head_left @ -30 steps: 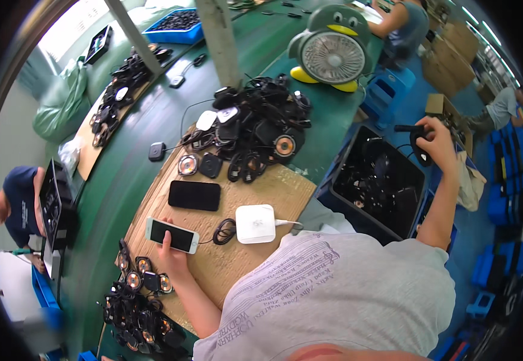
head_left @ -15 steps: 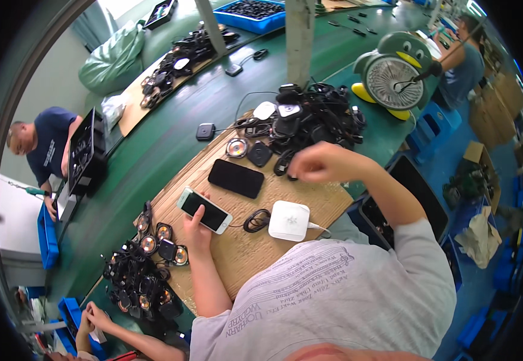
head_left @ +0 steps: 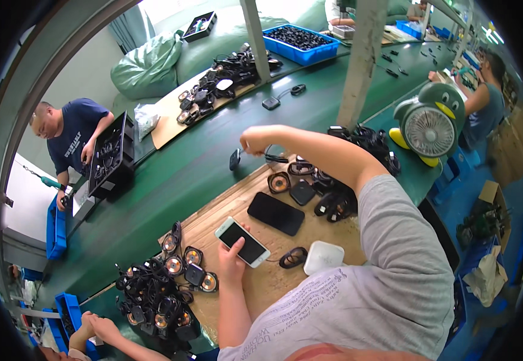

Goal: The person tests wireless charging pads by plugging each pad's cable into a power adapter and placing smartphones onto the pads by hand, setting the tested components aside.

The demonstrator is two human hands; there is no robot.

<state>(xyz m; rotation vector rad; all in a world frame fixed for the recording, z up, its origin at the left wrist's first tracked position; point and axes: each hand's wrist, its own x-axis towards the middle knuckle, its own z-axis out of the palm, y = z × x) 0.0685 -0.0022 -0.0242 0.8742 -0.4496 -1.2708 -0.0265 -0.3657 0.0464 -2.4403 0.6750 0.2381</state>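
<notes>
A white smartphone with a dark screen rests in my left hand, which is closed round its lower part over the cardboard. My right hand reaches far out over the green belt, its fingers pinched on the cable of a small black square pad. The pad hangs tilted just beyond the cardboard's edge, and its cable loops back under my right wrist. Between my arms a black smartphone lies flat. Nearer to me are a white rounded-square box and a coiled black cable.
Piles of cabled pads lie left and right on the cardboard. A penguin-shaped fan stands at right. Across the green belt, a person handles a black crate. Another person's hands are at lower left.
My right hand has moved from beside the right pile out over the belt and lifted the black square pad by its cable. My left hand still holds the white phone. The view has shifted.
</notes>
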